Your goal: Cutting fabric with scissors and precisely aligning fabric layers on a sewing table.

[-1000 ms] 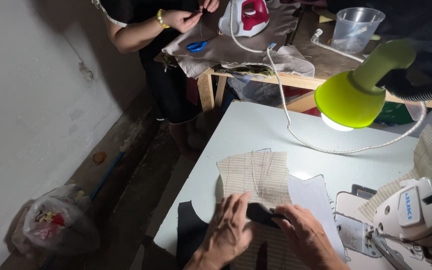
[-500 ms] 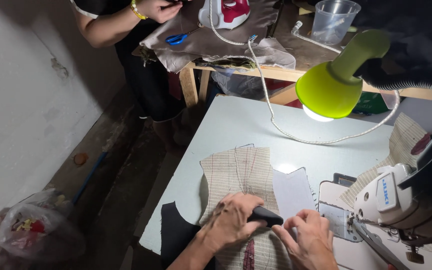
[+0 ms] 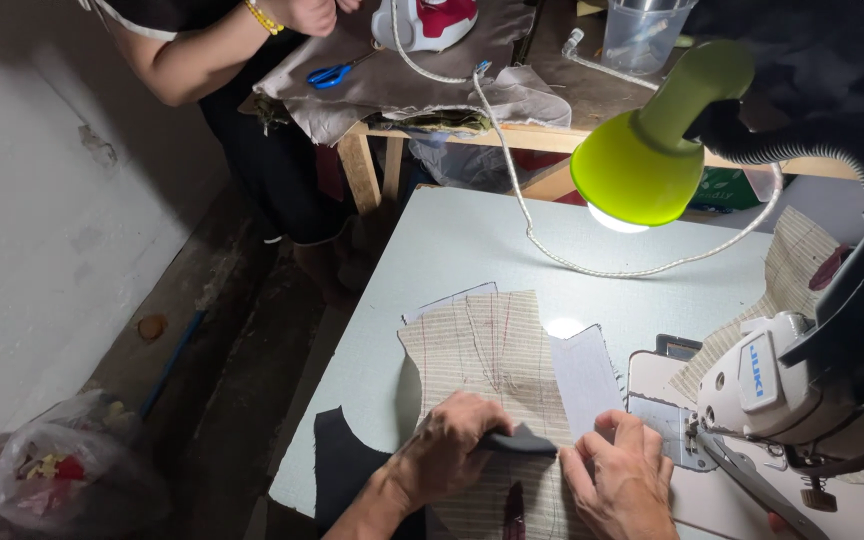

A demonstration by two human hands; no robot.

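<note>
Both hands low — left hand (image 3: pixel 452 450) pinching dark strip (image 3: pixel 520 441), right hand (image 3: pixel 624 480) flat.

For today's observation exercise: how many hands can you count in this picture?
3. The wearer's left hand presses on the striped fabric; the right hand rests beside it near the sewing machine. Another person's hand shows at the top edge; others may be hidden.

Green lamp (image 3: pixel 652 160), blue scissors (image 3: pixel 330 74), iron (image 3: pixel 424 20).
</note>
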